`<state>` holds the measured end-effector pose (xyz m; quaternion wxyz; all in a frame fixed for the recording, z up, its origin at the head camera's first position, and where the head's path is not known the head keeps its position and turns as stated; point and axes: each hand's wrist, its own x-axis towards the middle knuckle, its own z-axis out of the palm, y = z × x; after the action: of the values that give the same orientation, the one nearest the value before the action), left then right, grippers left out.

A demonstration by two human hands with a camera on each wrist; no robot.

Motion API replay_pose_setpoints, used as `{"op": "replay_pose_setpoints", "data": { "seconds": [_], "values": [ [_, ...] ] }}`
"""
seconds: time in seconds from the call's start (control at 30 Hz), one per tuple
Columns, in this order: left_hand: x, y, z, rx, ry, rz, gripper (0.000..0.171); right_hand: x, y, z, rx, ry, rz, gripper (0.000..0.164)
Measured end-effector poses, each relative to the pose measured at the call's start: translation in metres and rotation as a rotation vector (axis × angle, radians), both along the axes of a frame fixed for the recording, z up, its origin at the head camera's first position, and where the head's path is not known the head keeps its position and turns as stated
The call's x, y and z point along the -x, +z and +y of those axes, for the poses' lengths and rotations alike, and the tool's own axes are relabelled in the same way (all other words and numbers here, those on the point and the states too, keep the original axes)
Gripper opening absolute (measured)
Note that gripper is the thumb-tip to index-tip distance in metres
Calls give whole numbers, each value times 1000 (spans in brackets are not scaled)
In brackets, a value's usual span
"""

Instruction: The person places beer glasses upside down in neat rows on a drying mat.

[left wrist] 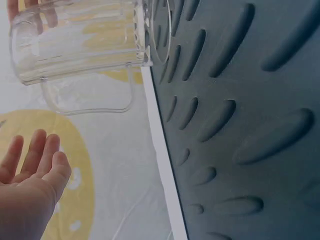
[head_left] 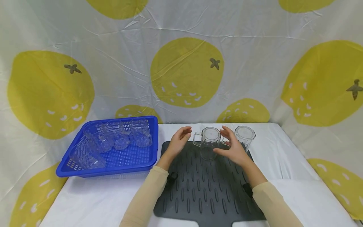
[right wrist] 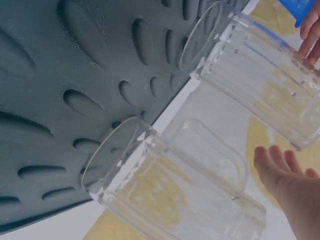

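Observation:
In the head view a clear glass mug (head_left: pixel 210 143) stands upside down on the far part of a black ridged mat (head_left: pixel 198 183), its handle pointing left. My left hand (head_left: pixel 179 141) hovers just left of that handle, fingers loosely extended and holding nothing. On the other side, my right hand (head_left: pixel 233 148) has thumb and fingers spread beside the mug; the right wrist view shows this hand (right wrist: pixel 287 182) apart from the glass. A second inverted glass mug (head_left: pixel 245 136) stands at the mat's far right corner, partly behind the right hand.
A blue plastic basket (head_left: pixel 127 171) sits left of the mat, with several clear glass mugs (head_left: pixel 122 138) lying in it. White cloth covers the table (head_left: pixel 306 198). A lemon-print curtain (head_left: pixel 244 69) hangs behind and at the sides.

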<state>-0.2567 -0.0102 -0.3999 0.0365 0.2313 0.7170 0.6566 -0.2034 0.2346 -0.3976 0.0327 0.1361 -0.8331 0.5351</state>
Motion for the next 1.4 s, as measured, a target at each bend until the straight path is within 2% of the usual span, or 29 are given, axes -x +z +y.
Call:
{"op": "replay_pose_setpoints", "data": {
  "seconds": [0.07,0.17,0.3,0.5,0.87,1.03,1.17,1.4],
  "values": [
    [-5,1,-4,-10,17,-3,36,-5,2,0,-9,-5,18,93],
    [-13,1,-12,-17,34,13,36,-8,-9,6,-26,-10,55,94],
    [-24,0,-23,-11,25,31,36,-24,-10,8,-22,-16,70,93],
    [-45,2,-38,-12,7,17,37,-48,-12,6,-53,-15,65,92],
    [-80,13,-68,26,38,32,35,-83,-23,13,-152,-59,52,85],
    [-89,4,-83,1,33,53,36,-97,-30,18,-244,-83,42,81],
    [-96,-3,-97,23,87,100,34,-109,-40,24,-316,-97,-6,76],
    [-109,-1,-130,153,285,209,32,-129,-56,35,-506,-59,-15,69]
  ]
}}
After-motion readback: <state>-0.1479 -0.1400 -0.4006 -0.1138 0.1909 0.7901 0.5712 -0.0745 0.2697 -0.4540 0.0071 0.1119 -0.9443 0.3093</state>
